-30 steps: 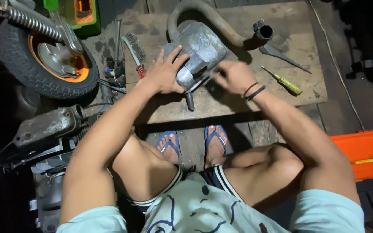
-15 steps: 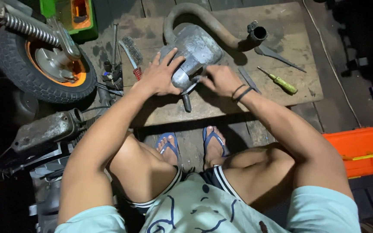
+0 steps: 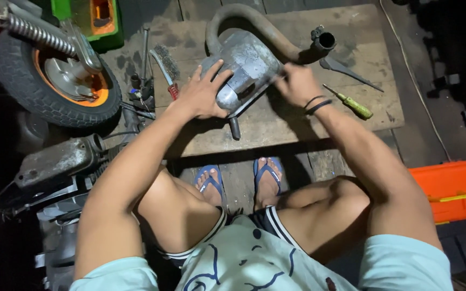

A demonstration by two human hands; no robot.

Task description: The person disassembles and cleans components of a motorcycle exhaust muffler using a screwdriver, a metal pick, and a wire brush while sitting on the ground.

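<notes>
Grey, dented metal exhaust muffler [image 3: 246, 67] with its curved pipe is steadied on the worn wooden board [image 3: 308, 126] by the spread left hand [image 3: 200, 94]; the right hand [image 3: 296, 83] is closed against its side, work unfinished; the yellow-handled screwdriver [image 3: 351, 103] lies unused beside.

Dark plank floor [image 3: 432, 124] under dim light; a worn wooden board [image 3: 297, 129] lies on it, an orange case [image 3: 451, 188] nearby.

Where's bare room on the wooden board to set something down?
Free: the board's near strip between the muffler and the front edge, and the far-right corner beyond the screwdriver. Crowded: left edge, by the wire brush, tools and wheel.
</notes>
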